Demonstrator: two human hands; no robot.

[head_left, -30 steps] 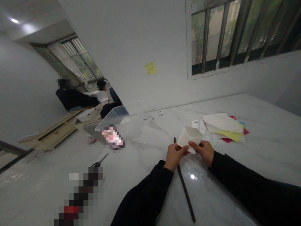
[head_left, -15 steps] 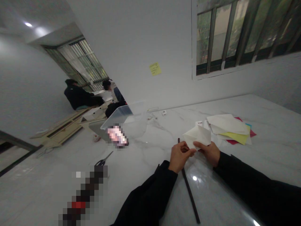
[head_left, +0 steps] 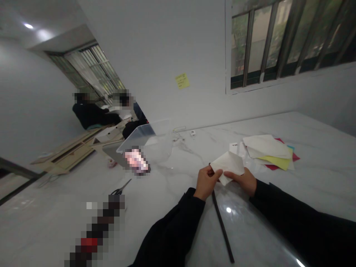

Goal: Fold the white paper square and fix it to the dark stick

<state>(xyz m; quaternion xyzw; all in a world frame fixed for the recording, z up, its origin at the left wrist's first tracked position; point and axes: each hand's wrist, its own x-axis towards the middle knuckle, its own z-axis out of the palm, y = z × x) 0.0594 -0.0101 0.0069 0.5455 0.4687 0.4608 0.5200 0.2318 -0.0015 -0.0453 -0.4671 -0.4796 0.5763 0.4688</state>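
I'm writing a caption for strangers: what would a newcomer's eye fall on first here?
Probably the folded white paper, pinched between the left hand and right hand over the marbled tabletop. Next, likely the pile of coloured sheets to its right, and the yellow note on the grey wall beyond.

We see white on the folded paper [head_left: 231, 163], black on both sleeves [head_left: 172, 222], grey veins across the white tabletop [head_left: 167, 207] — and white, yellow, pinkish red and blue in the paper stack [head_left: 267, 146], dark brown on the thin rod [head_left: 223, 229].
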